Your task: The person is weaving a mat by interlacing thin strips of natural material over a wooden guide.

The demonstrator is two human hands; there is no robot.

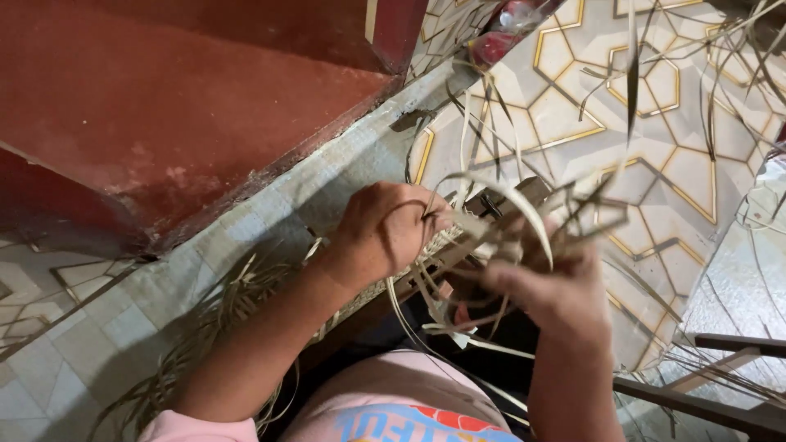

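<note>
Head cam looking straight down. Left hand (383,229) is curled into a loose fist, fingers pinched on a few thin pale palm-leaf strips (499,200) right at the edge of a woven mat piece (426,250). Right hand (550,286) is just beside it to the right, fingers partly closed w/ a bundle of the same strips running thru them; it's a bit blurred so can't tell exactly how many it has. Strips fan out up and away toward the far side, some curling back over the right hand.

Mat piece sits btwn the two hands, near the person's lap. Under everything is a tiled floor (565,90) w/ gold hexagon lines. Red step (180,98) far left, more loose strips (205,327) lying near left by the forearm. Wooden frame (720,385) near right.
</note>
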